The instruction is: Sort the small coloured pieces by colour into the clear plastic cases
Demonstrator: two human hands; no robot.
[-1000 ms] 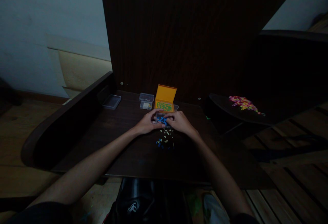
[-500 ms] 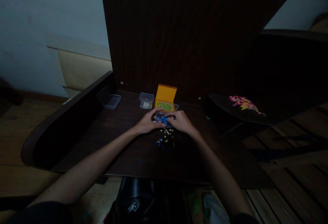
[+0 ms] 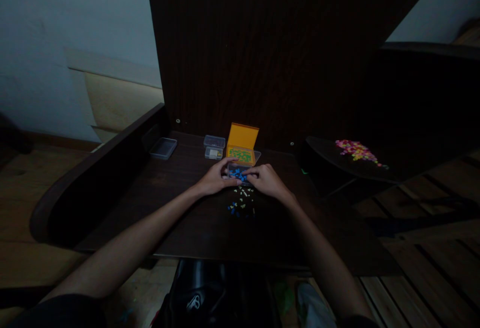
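Note:
A small clear plastic box (image 3: 245,184) holds several small blue pieces (image 3: 237,173). Around its left side curls my left hand (image 3: 215,179), thumb at the near edge and fingers at the far edge, gripping it. My right hand (image 3: 265,179) is at the box's right side, its bent fingers reaching in over the blue pieces. Whatever those fingertips pinch is too small and dark to make out. Just in front of the box, small cream pieces (image 3: 245,194) lie scattered on the dark table, with a few loose blue pieces (image 3: 233,211) among the nearer ones.
Behind the hands stands a yellow box (image 3: 243,135) with its lid up and green pieces inside. Left of it is a small clear case (image 3: 213,153); farther left lies a shallow clear tray (image 3: 164,148). Pink and yellow pieces (image 3: 358,152) are heaped on a side shelf.
My right fingers have shifted slightly within the box, over the blue pieces. My left hand keeps its grip, and the rest looks the same.

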